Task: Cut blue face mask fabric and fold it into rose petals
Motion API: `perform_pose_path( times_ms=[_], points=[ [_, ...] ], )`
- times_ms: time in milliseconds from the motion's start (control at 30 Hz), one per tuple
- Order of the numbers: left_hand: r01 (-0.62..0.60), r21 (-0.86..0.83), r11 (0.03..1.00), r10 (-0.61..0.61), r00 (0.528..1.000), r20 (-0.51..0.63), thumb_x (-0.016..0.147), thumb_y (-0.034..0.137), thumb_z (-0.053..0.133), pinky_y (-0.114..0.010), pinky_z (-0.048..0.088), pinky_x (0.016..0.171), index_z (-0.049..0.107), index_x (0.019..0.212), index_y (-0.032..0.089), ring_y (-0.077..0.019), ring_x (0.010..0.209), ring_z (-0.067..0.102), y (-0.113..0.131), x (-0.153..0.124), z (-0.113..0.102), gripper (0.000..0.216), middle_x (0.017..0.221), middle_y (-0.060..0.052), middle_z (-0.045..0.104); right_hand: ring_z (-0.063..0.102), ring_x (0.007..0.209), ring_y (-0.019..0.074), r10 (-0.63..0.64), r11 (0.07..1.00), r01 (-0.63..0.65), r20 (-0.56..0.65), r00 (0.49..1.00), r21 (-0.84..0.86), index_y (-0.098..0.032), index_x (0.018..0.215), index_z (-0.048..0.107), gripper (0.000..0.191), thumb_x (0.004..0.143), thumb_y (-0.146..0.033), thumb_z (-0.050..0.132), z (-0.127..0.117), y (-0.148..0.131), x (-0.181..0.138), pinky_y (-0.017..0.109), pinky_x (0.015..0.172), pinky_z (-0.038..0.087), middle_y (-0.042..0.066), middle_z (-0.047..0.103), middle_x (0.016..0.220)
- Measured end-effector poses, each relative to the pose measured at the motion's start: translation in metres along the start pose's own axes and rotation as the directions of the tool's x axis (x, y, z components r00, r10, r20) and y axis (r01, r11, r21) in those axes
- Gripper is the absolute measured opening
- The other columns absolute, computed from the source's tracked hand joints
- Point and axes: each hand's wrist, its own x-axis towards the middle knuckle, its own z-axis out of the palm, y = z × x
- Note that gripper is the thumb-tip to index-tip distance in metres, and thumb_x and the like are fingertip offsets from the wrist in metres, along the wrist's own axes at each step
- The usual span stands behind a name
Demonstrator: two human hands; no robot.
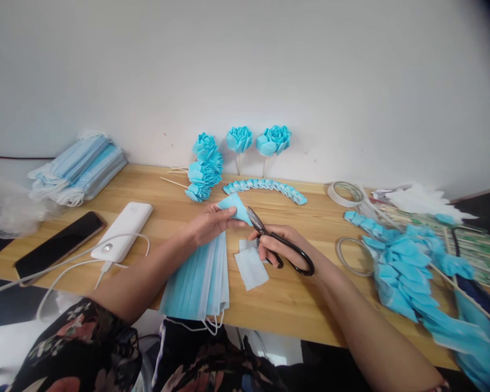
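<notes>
Pcs [251, 271] on tbl [288, 305], prob. overlapping.

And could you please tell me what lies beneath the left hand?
Beneath the left hand, blue masks lie on the table; the hand and forearm hide the masks' far ends and anything else there.
</notes>
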Motion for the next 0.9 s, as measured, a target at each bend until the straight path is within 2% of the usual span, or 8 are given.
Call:
perform_pose_path(
  times_ms=[133, 333, 467, 733, 900],
  points=[
    [0.003, 0.020, 1.000, -0.004, 1.000, 0.015, 0.072, 0.026, 0.080, -0.033, 0.057, 0.081, 0.074, 0.083, 0.011, -0.0199, 0.083, 0.071, -0.0021, -0.0002, 0.0005, 0.020, 0.089, -0.009, 0.076, 0.049, 0.047, 0.0071, -0.008, 1.000, 0.008, 0.007, 1.000, 0.015, -0.012, 0.108, 0.064, 0.049, 0.089, -0.057, 0.054, 0.0003, 0.0010, 0.0004, 0.021, 0.044, 0.040, 0.002, 0.062, 0.070],
    [-0.044, 0.050, 0.998, 0.046, 0.999, -0.028, 0.074, 0.029, 0.078, -0.035, 0.055, 0.084, 0.074, 0.084, 0.013, -0.0230, 0.090, 0.071, -0.0022, 0.0018, -0.0030, 0.020, 0.090, -0.009, 0.076, 0.050, 0.048, 0.0073, -0.009, 1.000, 0.009, 0.022, 1.000, 0.010, -0.012, 0.106, 0.065, 0.049, 0.089, -0.057, 0.054, 0.0006, 0.0016, 0.0004, 0.021, 0.045, 0.040, 0.003, 0.063, 0.070],
    [-0.040, 0.080, 0.996, 0.040, 0.999, 0.003, 0.074, 0.030, 0.079, -0.037, 0.054, 0.088, 0.075, 0.086, 0.012, -0.0241, 0.094, 0.070, -0.0028, 0.0012, -0.0015, 0.022, 0.091, -0.010, 0.076, 0.049, 0.047, 0.0072, -0.019, 1.000, 0.018, 0.029, 0.999, 0.014, -0.013, 0.107, 0.064, 0.048, 0.090, -0.056, 0.054, 0.0006, 0.0021, 0.0006, 0.021, 0.045, 0.041, 0.002, 0.062, 0.070],
    [0.008, 0.117, 0.993, -0.015, 0.998, 0.061, 0.075, 0.033, 0.078, -0.039, 0.052, 0.091, 0.074, 0.088, 0.011, -0.0242, 0.094, 0.070, -0.0059, -0.0021, 0.0056, 0.026, 0.092, -0.011, 0.076, 0.049, 0.047, 0.0075, -0.012, 0.998, 0.012, -0.004, 1.000, 0.055, -0.013, 0.106, 0.064, 0.046, 0.089, -0.055, 0.056, 0.0027, 0.0022, 0.0002, 0.022, 0.045, 0.040, 0.002, 0.063, 0.071],
    [0.001, 0.129, 0.992, -0.008, 0.999, 0.050, 0.076, 0.037, 0.076, -0.038, 0.052, 0.089, 0.074, 0.089, 0.009, -0.0244, 0.092, 0.070, -0.0071, -0.0008, 0.0051, 0.031, 0.089, -0.013, 0.075, 0.051, 0.049, 0.0087, -0.027, 0.999, 0.028, -0.041, 0.999, 0.042, -0.013, 0.107, 0.064, 0.049, 0.089, -0.058, 0.054, 0.0038, 0.0033, 0.0019, 0.022, 0.046, 0.041, 0.003, 0.063, 0.070]
  ],
)
